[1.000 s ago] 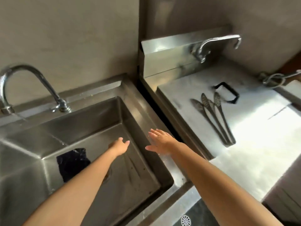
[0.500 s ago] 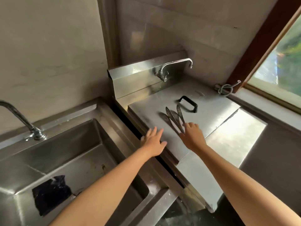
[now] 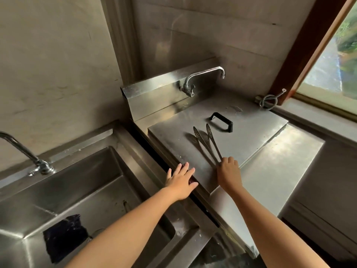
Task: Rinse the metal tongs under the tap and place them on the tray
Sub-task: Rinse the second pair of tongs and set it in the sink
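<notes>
The metal tongs [image 3: 206, 141] lie on a flat steel lid [image 3: 251, 132] right of the sink, their perforated tips pointing away from me. My right hand [image 3: 229, 172] curls over the hinge end of the tongs, fingers closed on it. My left hand [image 3: 181, 180] rests flat with fingers spread on the lid's near left edge, holding nothing. The sink's tap [image 3: 23, 151] stands at the far left over the steel basin [image 3: 100, 182]; no water shows.
A dark cloth [image 3: 65, 235] lies in the basin bottom. The lid carries a black handle [image 3: 221, 122]. A second tap [image 3: 202, 78] juts from the backsplash behind the lid. A coiled hose [image 3: 269, 99] sits by the window sill at the right.
Both hands moved from over the basin rightward to the lid. My right hand slid back along the tongs and closed on their hinge end; my left hand settled on the lid's edge.
</notes>
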Motion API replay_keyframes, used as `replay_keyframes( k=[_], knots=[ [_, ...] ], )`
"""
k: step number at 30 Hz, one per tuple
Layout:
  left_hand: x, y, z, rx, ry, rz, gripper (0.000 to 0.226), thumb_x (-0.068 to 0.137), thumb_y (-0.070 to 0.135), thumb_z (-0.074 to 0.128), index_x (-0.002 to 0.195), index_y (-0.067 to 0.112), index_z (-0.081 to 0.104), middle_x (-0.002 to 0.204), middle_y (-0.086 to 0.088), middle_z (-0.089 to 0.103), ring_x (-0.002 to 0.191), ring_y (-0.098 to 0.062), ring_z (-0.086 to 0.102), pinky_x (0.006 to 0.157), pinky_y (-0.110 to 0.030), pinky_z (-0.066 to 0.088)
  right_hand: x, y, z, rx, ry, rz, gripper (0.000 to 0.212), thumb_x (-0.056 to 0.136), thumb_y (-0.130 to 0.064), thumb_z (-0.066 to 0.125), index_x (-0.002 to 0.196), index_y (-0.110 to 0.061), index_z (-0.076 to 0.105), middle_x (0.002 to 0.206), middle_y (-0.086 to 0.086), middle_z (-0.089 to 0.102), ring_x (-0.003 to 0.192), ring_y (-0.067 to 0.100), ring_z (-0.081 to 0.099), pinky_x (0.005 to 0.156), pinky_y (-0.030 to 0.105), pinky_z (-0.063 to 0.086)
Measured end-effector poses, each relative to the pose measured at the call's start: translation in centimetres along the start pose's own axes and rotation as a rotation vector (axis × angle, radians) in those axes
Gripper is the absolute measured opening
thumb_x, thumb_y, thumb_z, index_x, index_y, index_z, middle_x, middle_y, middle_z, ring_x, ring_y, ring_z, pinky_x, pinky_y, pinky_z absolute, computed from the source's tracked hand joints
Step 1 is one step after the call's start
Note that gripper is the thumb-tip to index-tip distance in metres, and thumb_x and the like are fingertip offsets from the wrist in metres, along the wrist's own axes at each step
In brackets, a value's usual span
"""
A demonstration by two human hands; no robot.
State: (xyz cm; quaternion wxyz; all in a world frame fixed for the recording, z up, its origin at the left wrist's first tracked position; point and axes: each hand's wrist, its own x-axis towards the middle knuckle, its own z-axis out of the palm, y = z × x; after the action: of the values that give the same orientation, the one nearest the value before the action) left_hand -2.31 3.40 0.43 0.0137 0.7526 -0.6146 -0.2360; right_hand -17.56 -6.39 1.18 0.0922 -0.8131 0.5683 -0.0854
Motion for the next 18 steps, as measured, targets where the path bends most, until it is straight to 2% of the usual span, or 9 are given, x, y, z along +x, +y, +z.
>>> replay_keyframes(
  k=[2,3,7,9,11,13,15,17,18],
  knots=[
    [0.0,-0.4,-1.0,-0.129,-0.010,-0.007,0.056,0.098,0.045,0.032,0.148,0.025,0.020,0.160,0.002,0.004,0.146,-0.019,-0.002,0.116,-0.044,0.001,0.0,-0.8,0.1,0.114,0.027,0.011,0.021,0.093,-0.007,0.042,0.106,0.007,0.050,0.109,0.024,0.050,0.097,0.037,0.047,0.081,0.040,0.036],
    [-0.2,-0.6,-1.7,-0.281,0.002,-0.029,0.053,0.098,0.041,0.035,0.147,0.023,0.024,0.159,-0.001,0.012,0.146,-0.019,0.006,0.116,-0.041,0.007,-0.1,-1.3,0.0,0.184,0.040,0.001,0.024,0.095,-0.012,0.043,0.107,0.007,0.052,0.109,0.024,0.051,0.097,0.037,0.047,0.082,0.041,0.036],
    [-1.6,-2.1,-5.3,-1.152,0.167,-0.199,0.047,0.098,0.017,0.043,0.144,0.013,0.031,0.146,-0.011,0.042,0.133,-0.022,0.040,0.105,-0.029,0.033,-1.4,-4.2,-0.8,0.398,-0.005,-0.172,0.028,0.098,-0.019,0.040,0.108,0.004,0.054,0.105,0.020,0.053,0.095,0.033,0.049,0.082,0.037,0.039],
    [-2.7,-4.2,-7.1,-1.558,0.297,-0.228,0.047,0.097,0.006,0.042,0.143,0.007,0.032,0.135,-0.017,0.051,0.124,-0.028,0.050,0.098,-0.034,0.043,-2.5,-6.5,-1.0,0.477,-0.091,-0.248,0.027,0.099,-0.019,0.039,0.108,0.003,0.052,0.106,0.019,0.052,0.097,0.031,0.049,0.083,0.031,0.035],
    [-4.2,-6.7,-8.7,-1.889,0.423,-0.205,0.046,0.096,-0.001,0.038,0.142,0.003,0.031,0.131,-0.023,0.053,0.121,-0.034,0.052,0.095,-0.040,0.045,-3.5,-9.2,-1.0,0.556,-0.199,-0.289,0.027,0.099,-0.017,0.039,0.112,0.003,0.051,0.111,0.019,0.052,0.103,0.027,0.048,0.086,0.027,0.031],
    [-6.0,-9.3,-9.7,-2.053,0.520,-0.202,0.046,0.096,-0.003,0.033,0.142,0.002,0.029,0.132,-0.025,0.050,0.122,-0.035,0.050,0.096,-0.042,0.044,-4.7,-12.2,-0.6,0.621,-0.301,-0.314,0.029,0.099,-0.017,0.040,0.118,0.003,0.050,0.116,0.018,0.053,0.108,0.024,0.048,0.089,0.023,0.030],
    [-8.0,-12.0,-10.0,-2.111,0.608,-0.223,0.045,0.097,-0.002,0.030,0.142,0.002,0.030,0.136,-0.024,0.046,0.125,-0.034,0.047,0.099,-0.041,0.040,-6.2,-15.2,0.2,0.662,-0.403,-0.334,0.031,0.099,-0.021,0.041,0.121,-0.001,0.050,0.118,0.013,0.053,0.110,0.019,0.048,0.089,0.020,0.031],
    [-10.1,-14.5,-9.6,-2.149,0.696,-0.247,0.039,0.099,0.003,0.026,0.135,0.003,0.040,0.139,-0.022,0.044,0.125,-0.030,0.045,0.102,-0.039,0.037,-8.0,-18.1,1.3,0.695,-0.529,-0.339,0.031,0.099,-0.025,0.040,0.122,-0.004,0.049,0.118,0.007,0.052,0.108,0.014,0.047,0.089,0.020,0.033],
    [-11.2,-15.8,-9.3,-2.169,0.744,-0.256,0.036,0.099,0.004,0.025,0.129,0.004,0.045,0.135,-0.021,0.048,0.119,-0.028,0.050,0.098,-0.037,0.039,-8.9,-19.5,1.9,0.713,-0.595,-0.340,0.031,0.100,-0.026,0.040,0.121,-0.005,0.049,0.116,0.006,0.053,0.106,0.013,0.048,0.090,0.023,0.035]
  ],
)
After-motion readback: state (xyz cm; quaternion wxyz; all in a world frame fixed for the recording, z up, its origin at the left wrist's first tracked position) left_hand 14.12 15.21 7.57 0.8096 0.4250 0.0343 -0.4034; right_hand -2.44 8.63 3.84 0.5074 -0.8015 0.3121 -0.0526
